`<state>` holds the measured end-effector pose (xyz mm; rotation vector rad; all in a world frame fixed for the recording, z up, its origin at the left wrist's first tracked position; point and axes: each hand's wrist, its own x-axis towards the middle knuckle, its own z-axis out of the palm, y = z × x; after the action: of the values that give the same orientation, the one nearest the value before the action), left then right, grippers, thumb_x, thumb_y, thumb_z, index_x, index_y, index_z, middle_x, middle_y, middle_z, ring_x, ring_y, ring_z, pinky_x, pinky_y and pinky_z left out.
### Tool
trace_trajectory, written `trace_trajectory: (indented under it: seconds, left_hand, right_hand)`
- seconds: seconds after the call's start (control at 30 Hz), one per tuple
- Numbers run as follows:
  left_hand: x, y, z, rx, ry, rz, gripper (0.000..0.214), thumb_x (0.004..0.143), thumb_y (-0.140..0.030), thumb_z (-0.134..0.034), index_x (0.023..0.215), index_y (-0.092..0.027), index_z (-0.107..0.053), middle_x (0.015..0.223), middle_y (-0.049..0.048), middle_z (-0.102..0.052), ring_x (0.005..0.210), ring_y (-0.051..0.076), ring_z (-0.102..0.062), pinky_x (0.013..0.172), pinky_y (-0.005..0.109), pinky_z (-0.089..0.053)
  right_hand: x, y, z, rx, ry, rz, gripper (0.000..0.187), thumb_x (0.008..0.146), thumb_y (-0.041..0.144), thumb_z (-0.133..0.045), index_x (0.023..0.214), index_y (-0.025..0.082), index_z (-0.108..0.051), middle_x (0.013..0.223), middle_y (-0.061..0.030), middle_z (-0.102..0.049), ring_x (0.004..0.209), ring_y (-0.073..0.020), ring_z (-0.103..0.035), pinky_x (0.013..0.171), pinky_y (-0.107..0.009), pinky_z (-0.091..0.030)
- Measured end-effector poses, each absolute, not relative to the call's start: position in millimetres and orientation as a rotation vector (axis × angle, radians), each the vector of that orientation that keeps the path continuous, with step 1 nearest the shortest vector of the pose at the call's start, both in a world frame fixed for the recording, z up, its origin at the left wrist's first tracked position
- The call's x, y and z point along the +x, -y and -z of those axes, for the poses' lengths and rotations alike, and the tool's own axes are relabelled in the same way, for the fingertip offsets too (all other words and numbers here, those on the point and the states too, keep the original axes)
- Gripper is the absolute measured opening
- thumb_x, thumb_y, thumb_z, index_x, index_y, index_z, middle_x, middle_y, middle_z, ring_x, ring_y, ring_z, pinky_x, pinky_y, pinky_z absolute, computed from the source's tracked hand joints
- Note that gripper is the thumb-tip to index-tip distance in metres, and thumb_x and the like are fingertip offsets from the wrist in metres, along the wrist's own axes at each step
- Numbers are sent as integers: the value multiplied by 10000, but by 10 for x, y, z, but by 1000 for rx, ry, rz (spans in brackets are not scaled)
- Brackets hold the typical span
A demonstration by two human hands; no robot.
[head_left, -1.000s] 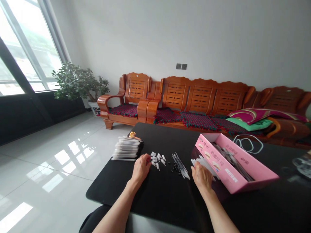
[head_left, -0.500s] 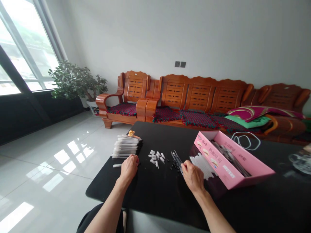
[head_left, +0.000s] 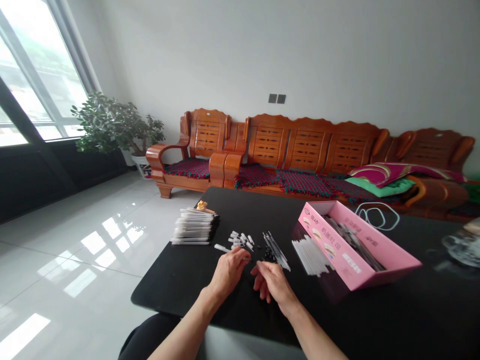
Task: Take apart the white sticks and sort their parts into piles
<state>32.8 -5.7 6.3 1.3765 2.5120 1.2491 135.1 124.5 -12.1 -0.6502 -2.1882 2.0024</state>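
My left hand (head_left: 231,268) is closed around a white pen (head_left: 222,248), whose pale end sticks out to the left of the fingers. Close beside it, my right hand (head_left: 273,282) has thumb and forefinger together and the other fingers curled; what they pinch is too small to make out. Just beyond the hands lie loose white pen caps (head_left: 243,239) and a heap of small black plugs (head_left: 268,254). Thin dark pen refills (head_left: 276,250) rest right of the plugs. White pen barrels (head_left: 310,256) lie in a row farther right.
Several white pens (head_left: 193,227) are stacked at the table's left edge, with a small yellow figure (head_left: 202,205) behind them. A pink box (head_left: 352,265) holding dark sticks stands on the black table (head_left: 168,280). Behind are a white cable (head_left: 378,212) and a wooden sofa (head_left: 307,145).
My left hand has moved right with the pen, away from the stack. My right hand has come left off the refills, so the two hands now nearly meet.
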Motion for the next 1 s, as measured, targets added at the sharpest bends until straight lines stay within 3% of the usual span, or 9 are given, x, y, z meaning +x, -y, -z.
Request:
trace_trajectory:
  seconds: [0.13, 0.27, 0.43, 0.6, 1.0]
  left_hand:
    - [433, 16, -78, 1449, -2382, -1354, 225, 881, -194, -459, 894, -231, -680, 870, 42, -653, 742, 147, -617, 704, 218, -450]
    - [433, 3, -119, 1276, -2345, -1596, 199, 843, -233, -529, 965, -241, -685, 1073, 57, -642, 784, 147, -633, 748, 231, -487]
    - [278, 8, -100, 687, -2035, -1919, 310, 816, -450, -561, 846, -156, -654, 718, 38, -640, 544, 127, -592, 529, 226, -483]
    - [193, -13, -6, 395, -1429, -2031, 456, 735, -508, -663, 952, -107, -649, 797, 79, -661, 634, 134, -638, 586, 236, -523]
    - [184, -3, -12, 326, -1297, -2097, 372, 720, -422, -722, 877, -93, -647, 724, 69, -681, 616, 127, -651, 591, 222, -531]
  right_hand:
    - [1345, -1236, 67, -626, 2053, -2140, 518, 773, 639, -484, 793, 128, -570, 494, -4, -600, 298, -76, -450, 265, -153, -232]
    - [1374, -1282, 18, -572, 1964, -2190, 479, 778, 608, -512, 777, 133, -572, 500, 4, -592, 323, -76, -471, 279, -150, -250]
    - [1408, -1326, -42, -525, 1902, -2219, 463, 790, 592, -514, 826, 136, -584, 555, -1, -609, 374, -83, -509, 311, -156, -306]
    - [1411, -1276, -59, -481, 1967, -2198, 447, 795, 572, -525, 808, 129, -590, 533, 3, -604, 356, -74, -491, 307, -151, -278]
    - [1407, -1248, -77, -473, 1970, -2241, 462, 779, 590, -524, 754, 133, -582, 508, 3, -592, 360, -84, -498, 316, -160, -297]
